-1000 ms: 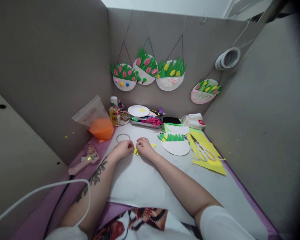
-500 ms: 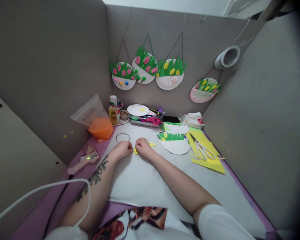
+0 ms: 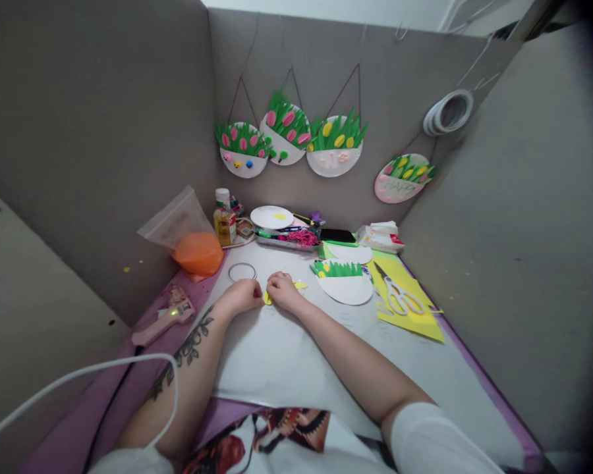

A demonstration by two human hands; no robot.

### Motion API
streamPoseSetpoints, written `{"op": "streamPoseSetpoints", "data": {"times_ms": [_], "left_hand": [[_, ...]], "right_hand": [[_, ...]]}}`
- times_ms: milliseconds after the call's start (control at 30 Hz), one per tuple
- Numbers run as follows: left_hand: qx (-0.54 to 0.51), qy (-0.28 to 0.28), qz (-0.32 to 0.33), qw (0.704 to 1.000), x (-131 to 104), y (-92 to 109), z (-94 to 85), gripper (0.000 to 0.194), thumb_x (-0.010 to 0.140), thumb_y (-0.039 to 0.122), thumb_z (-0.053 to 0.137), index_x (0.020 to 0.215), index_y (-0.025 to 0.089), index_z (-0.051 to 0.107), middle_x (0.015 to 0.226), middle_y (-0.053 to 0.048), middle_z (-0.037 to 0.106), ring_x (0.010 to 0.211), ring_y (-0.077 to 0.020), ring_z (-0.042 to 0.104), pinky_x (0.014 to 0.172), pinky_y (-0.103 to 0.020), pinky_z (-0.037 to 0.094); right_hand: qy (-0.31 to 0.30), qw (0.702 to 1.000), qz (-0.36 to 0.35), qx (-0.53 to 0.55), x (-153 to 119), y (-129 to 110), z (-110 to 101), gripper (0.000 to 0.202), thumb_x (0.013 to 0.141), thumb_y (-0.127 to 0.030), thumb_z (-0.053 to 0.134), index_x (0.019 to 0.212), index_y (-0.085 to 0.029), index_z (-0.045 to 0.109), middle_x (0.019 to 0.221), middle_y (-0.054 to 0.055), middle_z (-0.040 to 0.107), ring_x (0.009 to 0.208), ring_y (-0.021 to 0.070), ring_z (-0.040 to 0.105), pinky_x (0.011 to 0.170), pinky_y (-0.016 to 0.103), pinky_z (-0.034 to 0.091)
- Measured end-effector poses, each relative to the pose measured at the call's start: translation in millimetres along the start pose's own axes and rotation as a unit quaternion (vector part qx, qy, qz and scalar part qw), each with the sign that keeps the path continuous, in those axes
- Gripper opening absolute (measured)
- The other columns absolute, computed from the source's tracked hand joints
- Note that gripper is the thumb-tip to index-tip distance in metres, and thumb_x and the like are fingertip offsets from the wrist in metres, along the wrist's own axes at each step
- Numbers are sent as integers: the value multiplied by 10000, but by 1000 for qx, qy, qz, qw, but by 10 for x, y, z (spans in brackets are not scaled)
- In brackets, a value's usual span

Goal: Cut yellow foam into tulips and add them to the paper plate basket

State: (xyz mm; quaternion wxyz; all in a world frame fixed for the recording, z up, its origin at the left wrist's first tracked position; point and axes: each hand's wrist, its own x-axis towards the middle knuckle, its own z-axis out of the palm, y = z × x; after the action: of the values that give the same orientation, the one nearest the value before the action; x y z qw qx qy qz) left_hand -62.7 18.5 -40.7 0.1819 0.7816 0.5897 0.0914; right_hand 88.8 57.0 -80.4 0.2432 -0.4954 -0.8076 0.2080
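Observation:
Both hands rest close together on the white sheet. Between them lies a small yellow paper piece [image 3: 267, 298], pinched at its left edge by my left hand [image 3: 246, 295], fingers closed. My right hand [image 3: 282, 291] is closed on the same piece from the right. Another yellow piece [image 3: 300, 285] shows just beyond the right hand. To the right lies a white half plate [image 3: 346, 289] with green paper grass and yellow petals along its top. The fingertips are small and partly hidden.
White scissors [image 3: 400, 296] lie on yellow paper [image 3: 425, 326] at the right. At the left are a pink glue gun [image 3: 163, 324] and a bag of orange material [image 3: 198, 253]. A tray [image 3: 286, 242], a bottle [image 3: 224, 220] and a wire ring [image 3: 242, 271] stand or lie farther back.

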Motion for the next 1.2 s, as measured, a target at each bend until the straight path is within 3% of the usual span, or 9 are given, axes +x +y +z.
{"op": "streamPoseSetpoints", "data": {"times_ms": [1200], "left_hand": [[-25,-2,-8,1000,-11,-5,7,222,634,270,566,822,176,639,763,-32,676,669,-145,596,568,-211,393]], "right_hand": [[1,1000,-6,-15,-33,-38,-24,195,753,-136,487,661,-164,657,931,58,594,910,184,449,837,296,296]]}}
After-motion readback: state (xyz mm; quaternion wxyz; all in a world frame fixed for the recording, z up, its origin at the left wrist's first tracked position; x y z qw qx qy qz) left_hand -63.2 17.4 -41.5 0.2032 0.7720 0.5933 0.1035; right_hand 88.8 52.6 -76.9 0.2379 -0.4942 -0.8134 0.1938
